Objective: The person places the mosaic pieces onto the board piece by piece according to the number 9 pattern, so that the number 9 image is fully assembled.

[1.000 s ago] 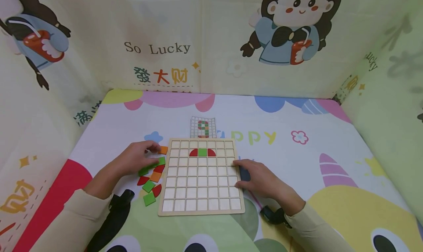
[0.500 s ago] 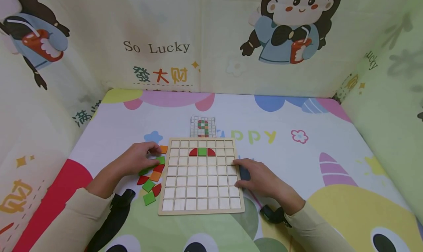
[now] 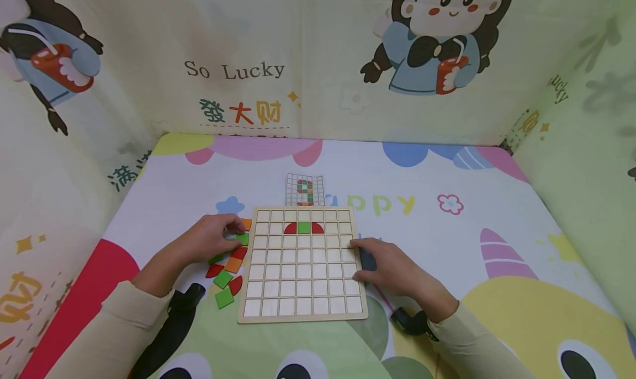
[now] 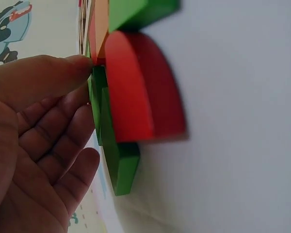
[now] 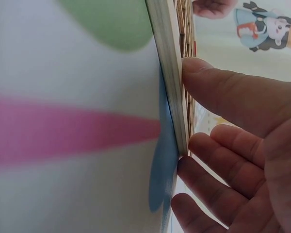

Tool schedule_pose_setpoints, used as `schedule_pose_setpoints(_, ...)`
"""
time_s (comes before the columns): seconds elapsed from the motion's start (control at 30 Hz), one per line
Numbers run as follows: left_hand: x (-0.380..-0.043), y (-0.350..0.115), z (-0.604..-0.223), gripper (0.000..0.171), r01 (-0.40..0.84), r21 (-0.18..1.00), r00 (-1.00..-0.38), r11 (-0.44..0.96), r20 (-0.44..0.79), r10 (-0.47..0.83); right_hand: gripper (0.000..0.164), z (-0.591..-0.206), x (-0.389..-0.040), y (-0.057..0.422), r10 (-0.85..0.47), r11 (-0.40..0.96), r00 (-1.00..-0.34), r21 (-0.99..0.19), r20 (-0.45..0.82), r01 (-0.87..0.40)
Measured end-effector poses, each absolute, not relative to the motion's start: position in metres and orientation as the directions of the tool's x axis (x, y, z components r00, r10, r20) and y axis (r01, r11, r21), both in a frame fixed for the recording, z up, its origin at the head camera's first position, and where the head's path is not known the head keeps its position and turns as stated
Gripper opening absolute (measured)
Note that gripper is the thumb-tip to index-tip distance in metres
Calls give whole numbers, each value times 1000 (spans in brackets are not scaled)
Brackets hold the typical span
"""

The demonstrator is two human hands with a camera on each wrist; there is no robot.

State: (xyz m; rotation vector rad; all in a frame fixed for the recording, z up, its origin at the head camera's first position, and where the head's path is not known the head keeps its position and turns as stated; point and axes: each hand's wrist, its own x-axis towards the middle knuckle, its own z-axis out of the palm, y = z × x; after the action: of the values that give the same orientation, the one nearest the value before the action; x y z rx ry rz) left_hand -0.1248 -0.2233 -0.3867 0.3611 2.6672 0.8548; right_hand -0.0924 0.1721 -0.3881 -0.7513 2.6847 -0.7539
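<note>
A wooden grid board (image 3: 304, 318) lies flat, with a green square tile (image 3: 304, 227) between two red curved tiles (image 3: 290, 228) in its upper rows. Left of it, my left hand (image 3: 211, 238) is over loose tiles. Its thumb touches the pile by a green tile (image 3: 242, 238), and its fingertips are beside an orange tile (image 3: 245, 224). In the left wrist view, a red curved tile (image 4: 131, 92) stands out near the thumb; no tile is lifted. My right hand (image 3: 390, 266) rests its thumb and fingertips on the board's right edge (image 5: 172, 82).
A small printed grid card (image 3: 305, 190) with a coloured pattern lies behind the board. Several green, red and orange tiles lie left of the board, such as a green square (image 3: 224, 298). A patterned cloth (image 3: 447, 241) covers the table, with printed curtains (image 3: 328, 64) around it.
The left hand has shifted very slightly to the right beside the tiles. The board, the tiles on it and the right hand look the same.
</note>
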Motion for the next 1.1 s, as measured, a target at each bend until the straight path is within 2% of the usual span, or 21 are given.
schedule_pose_setpoints(0.53, -129, -219, -388, 26, 111, 563, -917, 819, -260, 303, 58, -389, -93, 171, -530, 739, -841, -546, -110, -395)
schedule_pose_setpoints(0.77, -129, -220, -381, 31, 142, 562, -926, 815, -215, 310, 58, -390, -93, 172, -533, 736, -840, -545, -103, -401)
schedule_pose_setpoints(1.1, -130, -206, -372, 27, 194, 606, -919, 772, -163, 359, 59, -391, -93, 171, -532, 736, -840, -550, -111, -394)
